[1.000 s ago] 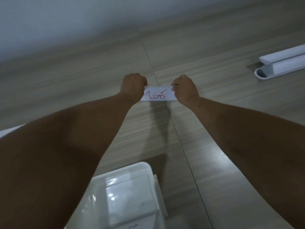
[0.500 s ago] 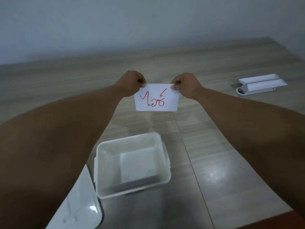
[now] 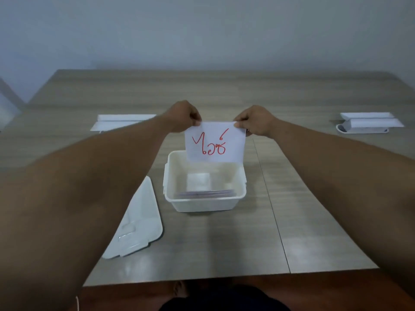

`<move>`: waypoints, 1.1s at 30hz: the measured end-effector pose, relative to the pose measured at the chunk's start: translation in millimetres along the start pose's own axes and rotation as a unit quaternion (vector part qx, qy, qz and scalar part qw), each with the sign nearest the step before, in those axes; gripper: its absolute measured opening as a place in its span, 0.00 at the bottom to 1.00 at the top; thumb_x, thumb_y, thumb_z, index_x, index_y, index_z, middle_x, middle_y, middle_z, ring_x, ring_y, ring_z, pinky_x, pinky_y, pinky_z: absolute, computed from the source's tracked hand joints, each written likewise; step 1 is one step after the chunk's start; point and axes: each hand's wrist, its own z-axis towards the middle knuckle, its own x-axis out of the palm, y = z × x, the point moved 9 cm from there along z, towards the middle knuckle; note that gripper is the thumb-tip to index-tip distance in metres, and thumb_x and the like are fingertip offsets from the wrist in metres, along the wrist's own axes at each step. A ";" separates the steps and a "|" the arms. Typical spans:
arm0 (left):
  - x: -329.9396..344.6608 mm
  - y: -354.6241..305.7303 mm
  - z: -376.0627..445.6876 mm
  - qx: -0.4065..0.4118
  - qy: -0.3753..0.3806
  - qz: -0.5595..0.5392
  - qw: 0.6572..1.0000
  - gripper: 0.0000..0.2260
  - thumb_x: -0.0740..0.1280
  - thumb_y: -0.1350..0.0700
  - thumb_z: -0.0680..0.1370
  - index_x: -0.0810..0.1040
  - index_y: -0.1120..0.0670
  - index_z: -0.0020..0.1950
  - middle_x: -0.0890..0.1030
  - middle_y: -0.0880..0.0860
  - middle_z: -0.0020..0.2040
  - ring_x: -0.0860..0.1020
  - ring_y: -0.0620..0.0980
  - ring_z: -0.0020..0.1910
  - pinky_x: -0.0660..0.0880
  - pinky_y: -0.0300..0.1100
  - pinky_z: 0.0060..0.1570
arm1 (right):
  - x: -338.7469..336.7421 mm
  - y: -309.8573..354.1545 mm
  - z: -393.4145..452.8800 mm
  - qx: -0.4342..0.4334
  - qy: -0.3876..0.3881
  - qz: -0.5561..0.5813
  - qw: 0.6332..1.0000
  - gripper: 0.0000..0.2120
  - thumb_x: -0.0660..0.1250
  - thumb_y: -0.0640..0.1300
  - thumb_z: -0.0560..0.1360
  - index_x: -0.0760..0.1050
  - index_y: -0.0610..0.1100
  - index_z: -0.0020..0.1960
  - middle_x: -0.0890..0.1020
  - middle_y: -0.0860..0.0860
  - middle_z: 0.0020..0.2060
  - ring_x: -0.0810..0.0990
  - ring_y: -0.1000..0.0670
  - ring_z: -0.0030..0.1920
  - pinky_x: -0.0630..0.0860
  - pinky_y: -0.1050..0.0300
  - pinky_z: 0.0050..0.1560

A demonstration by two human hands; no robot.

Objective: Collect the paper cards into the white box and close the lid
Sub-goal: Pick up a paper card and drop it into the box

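A white paper card (image 3: pixel 214 142) with red handwriting hangs upright in the air. My left hand (image 3: pixel 183 116) pinches its top left corner and my right hand (image 3: pixel 256 121) pinches its top right corner. Its lower edge is just above the far rim of the open white box (image 3: pixel 203 204), which stands on the table in the middle. Inside the box lie a stack of cards and a small white sheet. The box's white lid (image 3: pixel 140 223) lies flat on the table to the left of the box, partly hidden by my left forearm.
The wooden table (image 3: pixel 292 209) has a seam running right of the box. A white tray-like piece (image 3: pixel 368 125) sits at the far right, another flat white piece (image 3: pixel 121 121) at the far left. A grey wall stands behind the table.
Both hands lifted the card off the table and turned it upright. The view has pulled back, and the card now hangs over the far rim of the box.
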 end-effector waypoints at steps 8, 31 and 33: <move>51.9 33.1 -60.6 -0.062 0.014 0.027 0.998 0.07 0.70 0.61 0.76 0.85 0.59 0.52 0.85 0.57 0.51 0.82 0.55 0.52 0.77 0.43 0.54 | 68.3 -21.1 -27.0 -0.022 0.073 -0.076 0.994 0.12 0.68 0.41 0.76 0.82 0.38 0.56 0.84 0.44 0.56 0.79 0.54 0.38 0.73 0.65 0.43; 72.0 75.8 -105.7 -0.104 0.028 0.055 0.993 0.12 0.63 0.60 0.78 0.84 0.58 0.56 0.85 0.54 0.57 0.80 0.54 0.57 0.75 0.43 0.58 | 128.4 -18.3 -43.6 -0.046 0.080 -0.241 0.966 0.17 0.57 0.33 0.69 0.61 0.45 0.24 0.69 0.50 0.24 0.68 0.48 0.30 0.71 0.53 0.37; 54.3 91.9 -107.6 -0.107 0.024 0.049 0.993 0.12 0.64 0.60 0.78 0.84 0.59 0.56 0.84 0.55 0.58 0.80 0.54 0.58 0.75 0.46 0.61 | 123.7 -1.3 -34.4 -0.041 0.046 -0.222 0.973 0.16 0.57 0.35 0.70 0.72 0.45 0.26 0.78 0.49 0.28 0.76 0.45 0.36 0.76 0.53 0.44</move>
